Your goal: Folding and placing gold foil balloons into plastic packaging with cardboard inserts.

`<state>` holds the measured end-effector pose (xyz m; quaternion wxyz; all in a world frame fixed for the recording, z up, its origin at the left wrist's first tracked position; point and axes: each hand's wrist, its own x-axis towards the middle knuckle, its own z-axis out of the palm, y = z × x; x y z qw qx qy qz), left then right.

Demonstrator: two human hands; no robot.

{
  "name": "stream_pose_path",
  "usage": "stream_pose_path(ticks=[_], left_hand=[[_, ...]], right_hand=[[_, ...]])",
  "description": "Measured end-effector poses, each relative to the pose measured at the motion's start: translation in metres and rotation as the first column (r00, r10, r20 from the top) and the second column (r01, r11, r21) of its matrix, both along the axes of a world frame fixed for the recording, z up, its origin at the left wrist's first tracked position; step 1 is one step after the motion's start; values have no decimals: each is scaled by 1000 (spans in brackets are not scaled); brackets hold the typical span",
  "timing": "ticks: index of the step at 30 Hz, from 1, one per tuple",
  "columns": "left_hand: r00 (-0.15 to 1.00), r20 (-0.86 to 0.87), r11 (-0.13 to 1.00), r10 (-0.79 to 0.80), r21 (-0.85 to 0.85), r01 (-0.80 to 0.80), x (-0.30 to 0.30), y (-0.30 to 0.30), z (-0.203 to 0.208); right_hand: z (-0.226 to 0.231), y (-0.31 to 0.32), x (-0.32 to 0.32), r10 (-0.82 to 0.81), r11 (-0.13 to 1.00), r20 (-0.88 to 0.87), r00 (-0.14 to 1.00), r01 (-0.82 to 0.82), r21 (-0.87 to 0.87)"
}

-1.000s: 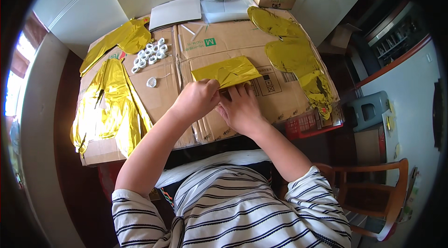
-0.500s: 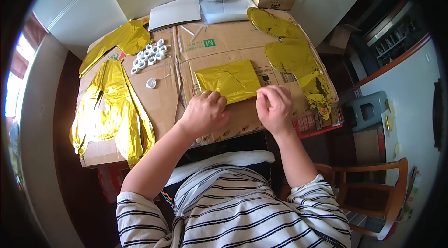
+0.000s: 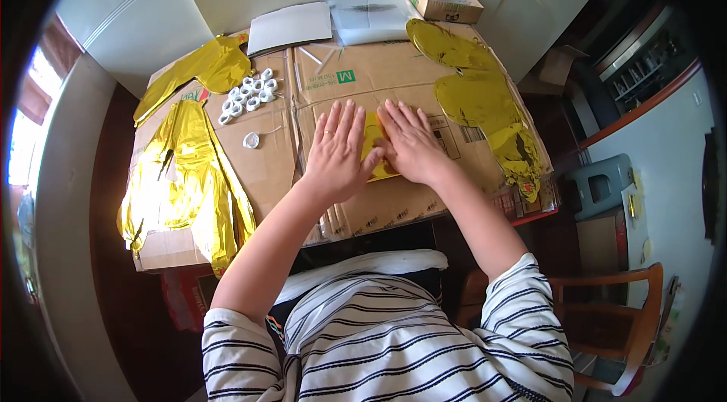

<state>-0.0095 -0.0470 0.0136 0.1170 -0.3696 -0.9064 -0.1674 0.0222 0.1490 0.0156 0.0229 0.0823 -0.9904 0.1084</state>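
Observation:
Both my hands lie flat on a folded gold foil balloon (image 3: 370, 132) on the cardboard. My left hand (image 3: 335, 151) covers its left part, fingers straight and pointing away from me. Over its right part my right hand (image 3: 411, 146) is stretched out, its thumb close to the left thumb. Only a strip of gold shows between the hands; the rest of the packet is hidden beneath them. Neither hand grips anything.
Flat gold foil balloons lie at the left front (image 3: 182, 182), far left (image 3: 204, 69) and right (image 3: 477, 99). Small white ribbon rolls (image 3: 250, 91) cluster left of centre, one loose roll (image 3: 251, 140) nearer. White sheets (image 3: 290, 27), clear plastic (image 3: 371, 20) and a small box (image 3: 444, 4) stand behind.
The hands were curled at the near edge of the folded foil. They have moved forward and inward onto it, and the fingers have straightened out flat. The foil is now mostly covered.

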Motion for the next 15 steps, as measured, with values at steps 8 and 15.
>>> stream_pose_path(ticks=[8,15], left_hand=[[999,3,995,-41,-90,41,-2,-11,-27],[999,32,988,-35,-152,39,-1,-12,-21]], right_hand=[[-25,-4,4,-37,999,-102,994,39,10],[-22,-2,4,-59,997,-97,994,63,34]])
